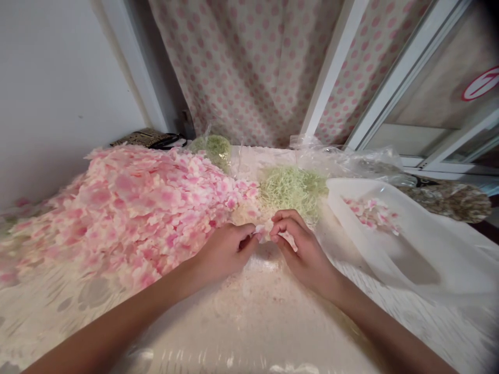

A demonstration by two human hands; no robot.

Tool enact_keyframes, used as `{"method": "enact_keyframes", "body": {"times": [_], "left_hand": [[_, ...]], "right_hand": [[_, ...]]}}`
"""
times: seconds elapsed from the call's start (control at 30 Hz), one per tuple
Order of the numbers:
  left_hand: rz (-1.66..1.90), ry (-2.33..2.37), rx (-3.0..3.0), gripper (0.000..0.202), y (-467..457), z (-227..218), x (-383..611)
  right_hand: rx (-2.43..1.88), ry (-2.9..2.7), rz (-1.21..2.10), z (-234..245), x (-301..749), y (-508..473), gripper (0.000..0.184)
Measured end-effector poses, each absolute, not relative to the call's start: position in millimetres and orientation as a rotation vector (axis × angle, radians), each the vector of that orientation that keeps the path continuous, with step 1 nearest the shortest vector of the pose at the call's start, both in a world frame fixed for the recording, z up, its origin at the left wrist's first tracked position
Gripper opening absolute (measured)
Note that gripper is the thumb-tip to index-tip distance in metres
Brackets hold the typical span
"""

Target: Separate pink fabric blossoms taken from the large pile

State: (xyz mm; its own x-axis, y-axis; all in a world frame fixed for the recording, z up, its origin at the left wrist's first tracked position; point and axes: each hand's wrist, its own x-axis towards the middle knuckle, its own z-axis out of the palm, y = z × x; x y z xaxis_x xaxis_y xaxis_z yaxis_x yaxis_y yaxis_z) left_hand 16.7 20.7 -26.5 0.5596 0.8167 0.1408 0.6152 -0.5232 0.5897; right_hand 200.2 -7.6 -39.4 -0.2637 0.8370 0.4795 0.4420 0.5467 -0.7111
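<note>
My left hand and my right hand meet at the table's middle, fingers pinched together on a small pale pink-and-white fabric petal held between them. A large heap of pink and white petals lies just to the left of my left hand. A clump of pale green fibrous pieces sits right behind my hands.
A clear plastic bag with a few pink petals lies at the right. A second green clump sits farther back beside crumpled plastic. A polka-dot curtain hangs behind; a white wall is on the left.
</note>
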Motion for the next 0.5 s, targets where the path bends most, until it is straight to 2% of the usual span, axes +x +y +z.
{"method": "enact_keyframes", "body": {"times": [0.3, 0.5], "left_hand": [[0.574, 1.012, 2.229, 0.029, 14.3, -25.7, 18.5], [0.479, 1.101, 2.357, 0.028, 12.6, -26.7, 20.4]], "right_hand": [[-0.988, -1.902, 0.694, -49.8, 196.7, -9.3, 0.028], [-1.02, -1.949, 0.601, -49.7, 194.1, -11.5, 0.021]]}}
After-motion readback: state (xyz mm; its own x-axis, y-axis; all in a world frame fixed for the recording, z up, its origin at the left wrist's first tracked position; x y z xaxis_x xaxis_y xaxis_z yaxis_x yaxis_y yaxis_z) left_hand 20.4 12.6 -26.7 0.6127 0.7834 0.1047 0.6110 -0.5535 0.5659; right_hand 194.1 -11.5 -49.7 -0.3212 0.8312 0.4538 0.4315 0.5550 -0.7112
